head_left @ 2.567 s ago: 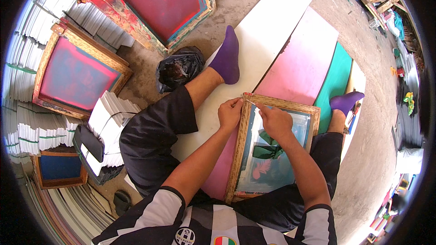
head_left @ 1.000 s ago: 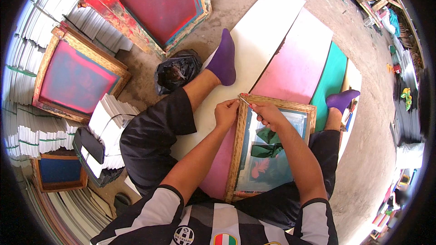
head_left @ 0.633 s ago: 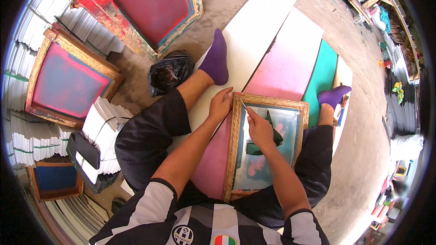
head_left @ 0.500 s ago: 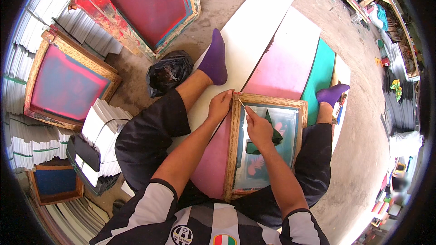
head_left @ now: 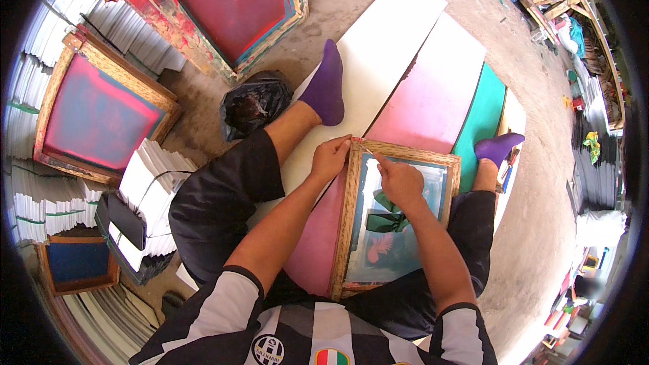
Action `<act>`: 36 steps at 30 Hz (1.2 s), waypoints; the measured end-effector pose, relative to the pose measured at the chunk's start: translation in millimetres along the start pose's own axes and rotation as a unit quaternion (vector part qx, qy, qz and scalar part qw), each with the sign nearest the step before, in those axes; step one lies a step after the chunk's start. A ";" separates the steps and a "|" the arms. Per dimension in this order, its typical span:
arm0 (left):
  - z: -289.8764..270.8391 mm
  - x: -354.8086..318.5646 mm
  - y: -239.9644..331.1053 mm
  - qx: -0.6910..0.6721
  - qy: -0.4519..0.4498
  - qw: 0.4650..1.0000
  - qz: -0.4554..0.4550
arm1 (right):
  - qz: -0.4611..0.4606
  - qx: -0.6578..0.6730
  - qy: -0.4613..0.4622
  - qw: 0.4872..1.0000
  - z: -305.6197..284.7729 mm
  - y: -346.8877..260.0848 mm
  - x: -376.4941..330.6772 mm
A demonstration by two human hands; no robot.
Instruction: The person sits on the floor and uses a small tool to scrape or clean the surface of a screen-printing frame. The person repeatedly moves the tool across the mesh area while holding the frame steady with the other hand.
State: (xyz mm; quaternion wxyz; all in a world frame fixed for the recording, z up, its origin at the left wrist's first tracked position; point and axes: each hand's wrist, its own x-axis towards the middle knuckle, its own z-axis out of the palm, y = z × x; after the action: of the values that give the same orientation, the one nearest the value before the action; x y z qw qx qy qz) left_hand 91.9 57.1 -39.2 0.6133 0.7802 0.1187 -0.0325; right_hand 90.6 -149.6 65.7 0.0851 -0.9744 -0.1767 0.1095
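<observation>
**Head view: both hands on a wooden screen-printing frame**

Left hand (head_left: 329,157) curls over the far-left corner of the wooden screen frame (head_left: 346,220), fingers closed on the wood. Right hand (head_left: 399,182) rests on the mesh near the far edge, fingers bunched, forefinger extended; whether it pinches anything cannot be told. The frame lies on a pink board (head_left: 433,98) across the seated person's lap. A black plastic bag (head_left: 253,101) sits far left, beside a purple-socked foot (head_left: 326,86).

Bright even daylight, soft shadows, sharp centre, heavy fisheye-bent, dark-vignetted rim.
</observation>
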 end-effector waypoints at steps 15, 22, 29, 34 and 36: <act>5.2 3.7 -18.2 -0.052 0.005 0.999 -0.015 | -0.012 0.098 -0.086 0.991 -12.5 14.2 22.4; 7.7 9.5 -35.4 -0.090 0.002 0.996 -0.025 | -0.059 0.067 -0.046 0.995 5.3 30.0 22.0; 2.1 3.8 -15.5 -0.043 0.001 0.998 -0.038 | 0.296 0.556 -0.316 0.710 7.3 42.5 36.7; 6.3 2.8 -14.1 -0.049 -0.004 0.998 -0.035 | 0.013 0.228 0.008 0.974 17.7 35.4 10.3; 6.5 3.3 -15.9 -0.046 0.013 0.999 0.002 | 0.012 0.174 0.012 0.985 15.6 34.5 6.1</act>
State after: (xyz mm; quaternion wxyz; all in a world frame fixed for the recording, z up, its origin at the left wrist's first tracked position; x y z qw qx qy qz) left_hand 92.2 54.7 -56.5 0.6474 0.7515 0.1260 -0.0155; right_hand 103.6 -177.2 42.5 0.2541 -0.9481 -0.1423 0.1275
